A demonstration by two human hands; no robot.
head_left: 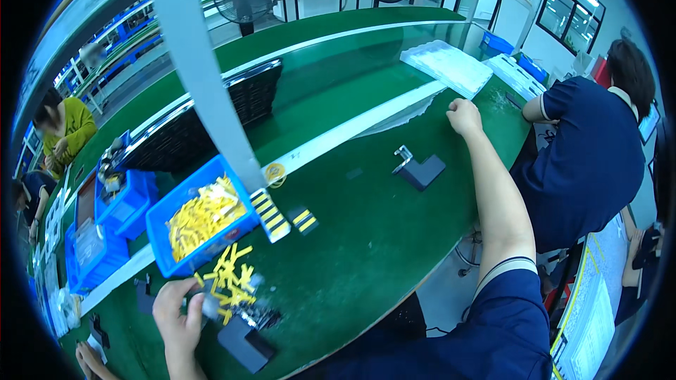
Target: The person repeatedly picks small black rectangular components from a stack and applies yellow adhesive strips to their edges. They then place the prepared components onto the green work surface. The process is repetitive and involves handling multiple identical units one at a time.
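At the lower left, my left hand (176, 315) has its thumb and forefinger apart beside a loose heap of yellow strips (229, 278). A small translucent greyish piece (210, 306) lies by the thumb, too blurred to name. Close to that hand are a dark L-shaped block (245, 346) and a cluster of small shiny metal parts (264, 317). My right hand (464, 117) is stretched far forward with its fingers curled closed, just short of a white tray (451, 67); what it holds, if anything, is hidden. Another dark L-shaped part (421, 171) with a metal fitting lies mid-table.
A blue bin (158, 239) of yellow strips stands left, beside a metal post (204, 70) and striped yellow-black cards (270, 215). More blue bins (98, 257) are further left. A co-worker (584, 155) sits at right; another person's hand (91, 360) shows at lower left.
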